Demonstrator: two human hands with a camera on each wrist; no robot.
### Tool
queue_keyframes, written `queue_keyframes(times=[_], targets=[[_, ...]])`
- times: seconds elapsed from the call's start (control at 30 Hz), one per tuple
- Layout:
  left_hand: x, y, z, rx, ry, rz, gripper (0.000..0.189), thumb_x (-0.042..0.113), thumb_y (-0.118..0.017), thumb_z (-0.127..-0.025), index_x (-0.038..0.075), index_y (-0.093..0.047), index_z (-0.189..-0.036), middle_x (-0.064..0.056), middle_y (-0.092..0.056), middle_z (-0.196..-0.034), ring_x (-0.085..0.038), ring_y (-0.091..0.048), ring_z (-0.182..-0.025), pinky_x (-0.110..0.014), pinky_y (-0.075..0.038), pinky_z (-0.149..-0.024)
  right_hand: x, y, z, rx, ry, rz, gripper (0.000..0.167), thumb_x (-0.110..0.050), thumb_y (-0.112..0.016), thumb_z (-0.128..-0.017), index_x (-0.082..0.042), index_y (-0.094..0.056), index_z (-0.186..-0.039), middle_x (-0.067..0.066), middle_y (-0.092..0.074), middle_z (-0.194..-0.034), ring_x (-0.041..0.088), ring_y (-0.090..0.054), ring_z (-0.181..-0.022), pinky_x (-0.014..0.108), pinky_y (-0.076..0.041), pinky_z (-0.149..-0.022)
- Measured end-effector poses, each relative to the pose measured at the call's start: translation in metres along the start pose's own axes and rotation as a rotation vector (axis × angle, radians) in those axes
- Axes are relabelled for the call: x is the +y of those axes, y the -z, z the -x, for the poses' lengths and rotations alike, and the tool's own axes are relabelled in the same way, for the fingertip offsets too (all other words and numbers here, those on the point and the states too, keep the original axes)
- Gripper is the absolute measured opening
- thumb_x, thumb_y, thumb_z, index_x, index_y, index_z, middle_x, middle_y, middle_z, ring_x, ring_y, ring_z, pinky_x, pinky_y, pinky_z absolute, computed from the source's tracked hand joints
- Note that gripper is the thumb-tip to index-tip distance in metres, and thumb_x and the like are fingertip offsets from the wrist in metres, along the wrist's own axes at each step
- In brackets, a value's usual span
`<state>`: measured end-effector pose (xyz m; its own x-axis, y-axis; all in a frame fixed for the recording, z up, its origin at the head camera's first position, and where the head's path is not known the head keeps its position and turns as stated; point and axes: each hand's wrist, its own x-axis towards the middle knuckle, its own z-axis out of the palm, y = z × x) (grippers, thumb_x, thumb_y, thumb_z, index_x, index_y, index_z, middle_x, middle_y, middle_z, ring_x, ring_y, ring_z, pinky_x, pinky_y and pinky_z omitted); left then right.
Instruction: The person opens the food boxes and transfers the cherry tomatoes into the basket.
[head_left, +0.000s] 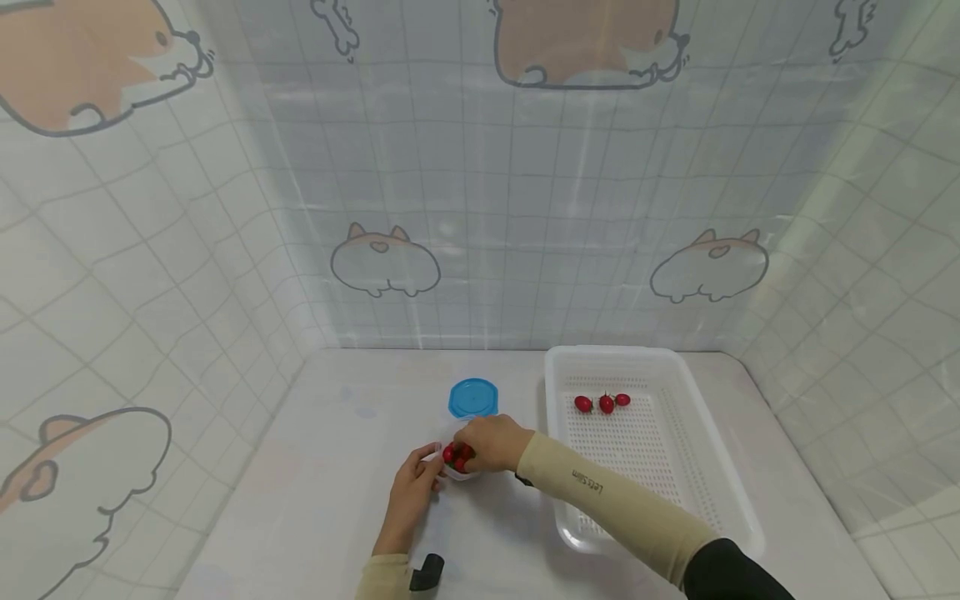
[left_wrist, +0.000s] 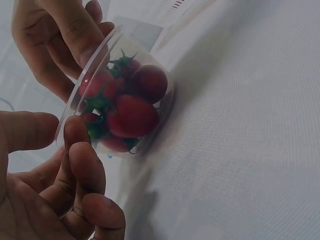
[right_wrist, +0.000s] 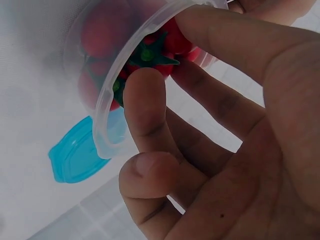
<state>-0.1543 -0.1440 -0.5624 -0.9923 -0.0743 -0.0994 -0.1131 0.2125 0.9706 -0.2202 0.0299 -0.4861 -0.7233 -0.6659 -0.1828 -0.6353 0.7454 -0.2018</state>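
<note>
A small clear plastic container (left_wrist: 116,37) with several red cherry tomatoes (left_wrist: 132,116) in it stands on the white tabletop. My left hand (head_left: 411,492) holds its rim at the left, thumb and index finger on either side of the edge in the left wrist view. From the right, my right hand (head_left: 495,443) reaches over the rim. In the right wrist view its thumb and a finger pinch a green-stemmed cherry tomato (right_wrist: 169,69) inside the container; part of that tomato is hidden. Just behind the container lies a blue lid (head_left: 473,398).
To the right stands a white perforated basket (head_left: 723,467), with 3 cherry tomatoes (head_left: 606,404) near its back left; my right forearm crosses above it. Patterned sheeting (head_left: 540,183) encloses the table at the back and both sides.
</note>
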Motion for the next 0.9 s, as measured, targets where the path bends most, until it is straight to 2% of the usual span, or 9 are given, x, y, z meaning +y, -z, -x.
queue_keyframes(times=[0.33,0.63,0.9], targets=[[-0.003,-0.001,-0.003,0.016,0.014,-0.022,0.039,0.024,-0.059,-0.103,0.003,-0.058,-0.135,-0.009,-0.069,-0.089,-0.024,-0.060,-0.076,-0.029,-0.047,-0.067,-0.001,-0.001,-0.001,0.024,-0.016,0.018,0.025,-0.017,-0.080,-0.087,-0.022,-0.074,-0.111,-0.010,-0.070,-0.097,0.004,-0.060,-0.083,0.026,-0.054,-0.075],[-0.004,0.000,-0.005,0.012,0.015,-0.029,0.038,0.022,-0.058,-0.103,0.004,-0.058,-0.136,-0.008,-0.069,-0.089,-0.024,-0.060,-0.077,-0.030,-0.047,-0.068,-0.004,-0.005,0.001,0.101,0.005,0.100,0.023,-0.024,-0.083,-0.086,-0.022,-0.071,-0.106,-0.006,-0.067,-0.091,0.007,-0.060,-0.079,0.025,-0.054,-0.069],[-0.004,0.000,-0.004,0.010,0.015,-0.032,0.039,0.024,-0.059,-0.103,0.003,-0.058,-0.137,-0.008,-0.069,-0.089,-0.025,-0.060,-0.078,-0.030,-0.047,-0.068,-0.003,-0.009,0.000,0.139,0.016,0.174,0.026,-0.025,-0.082,-0.088,-0.023,-0.069,-0.110,-0.005,-0.065,-0.089,0.007,-0.055,-0.073,0.023,-0.053,-0.066]])
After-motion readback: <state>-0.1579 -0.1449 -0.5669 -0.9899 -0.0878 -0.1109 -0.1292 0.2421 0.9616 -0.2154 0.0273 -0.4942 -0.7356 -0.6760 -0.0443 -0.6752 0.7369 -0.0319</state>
